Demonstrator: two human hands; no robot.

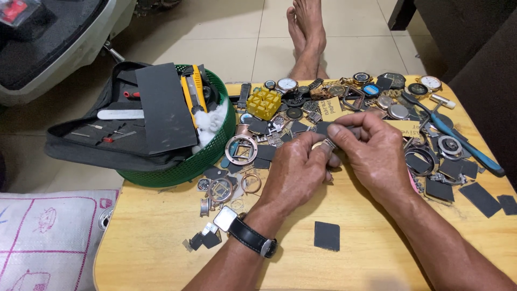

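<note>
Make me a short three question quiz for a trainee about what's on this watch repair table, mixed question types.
1. True or false: the left hand holds a small round metal piece.
2. Which stands left of the wooden table: A) green basket, B) red bucket, C) glass jar?
3. Fill in: the yellow block lies ____ the hands, toward the feet.

Key: 1 true; 2 A; 3 beyond. The right hand pinches a dark square.

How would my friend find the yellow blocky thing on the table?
Start at the green basket on the wooden table's left edge. Just right of its rim, near the table's far edge, sits the yellow block. It is the only bright yellow, gridded plastic piece among the grey watch parts.
</note>
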